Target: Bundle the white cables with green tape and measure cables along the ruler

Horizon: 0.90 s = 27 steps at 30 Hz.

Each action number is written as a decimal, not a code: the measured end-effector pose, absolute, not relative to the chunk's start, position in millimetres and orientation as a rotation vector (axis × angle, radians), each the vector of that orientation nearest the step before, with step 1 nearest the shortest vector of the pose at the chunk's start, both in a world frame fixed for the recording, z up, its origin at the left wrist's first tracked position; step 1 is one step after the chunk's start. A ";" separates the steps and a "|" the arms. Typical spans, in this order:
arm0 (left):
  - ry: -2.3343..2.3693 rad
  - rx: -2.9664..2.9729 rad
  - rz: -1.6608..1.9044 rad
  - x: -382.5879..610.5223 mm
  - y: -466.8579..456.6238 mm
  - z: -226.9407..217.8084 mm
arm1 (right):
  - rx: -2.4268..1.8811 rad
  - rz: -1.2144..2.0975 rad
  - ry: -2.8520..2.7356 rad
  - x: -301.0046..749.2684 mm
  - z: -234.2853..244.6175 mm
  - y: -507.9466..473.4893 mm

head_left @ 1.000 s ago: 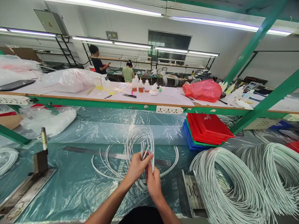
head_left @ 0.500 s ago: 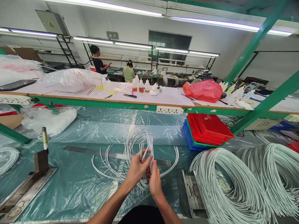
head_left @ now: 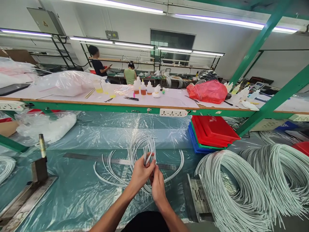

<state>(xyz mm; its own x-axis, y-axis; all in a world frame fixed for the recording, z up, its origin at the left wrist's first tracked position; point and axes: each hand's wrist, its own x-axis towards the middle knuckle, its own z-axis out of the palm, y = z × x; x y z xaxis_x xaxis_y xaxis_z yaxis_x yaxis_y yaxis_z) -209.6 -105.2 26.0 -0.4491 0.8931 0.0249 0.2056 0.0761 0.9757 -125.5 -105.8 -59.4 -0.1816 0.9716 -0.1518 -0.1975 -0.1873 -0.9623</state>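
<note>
A looped bundle of thin white cables (head_left: 132, 148) is gathered in front of me, above the plastic-covered green bench. My left hand (head_left: 142, 170) is closed round its upper cable ends, which fan out past the fingers. Just to its right, my right hand (head_left: 158, 184) pinches the same bundle, fingertips close to my left thumb. Several loose white cables (head_left: 109, 170) curve out on both sides and lie over a steel ruler (head_left: 94, 157). The hands hide part of the bundle.
Large coils of white cable (head_left: 231, 187) fill the right side, beside a metal block (head_left: 199, 198). Red, green and blue trays (head_left: 214, 132) are stacked behind them. At left stands a metal fixture (head_left: 40, 169). A shelf (head_left: 108, 102) carries bottles and bags; two people are farther back.
My right hand has shifted slightly up and in along the bundle, with its fingers now closer together. The whole view has moved a little; my left hand keeps its hold.
</note>
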 end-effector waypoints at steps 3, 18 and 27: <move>1.735 1.097 1.405 -210.7 -104.3 27.0 | -1.141 1.550 -1.089 -122.7 -58.0 -106.1; 1.687 0.882 1.637 -213.3 -101.0 40.8 | -0.903 1.745 -1.042 -127.5 -32.1 -102.3; 1.709 0.872 1.577 -212.5 -106.7 43.3 | -0.941 1.533 -1.190 -123.8 -29.5 -105.6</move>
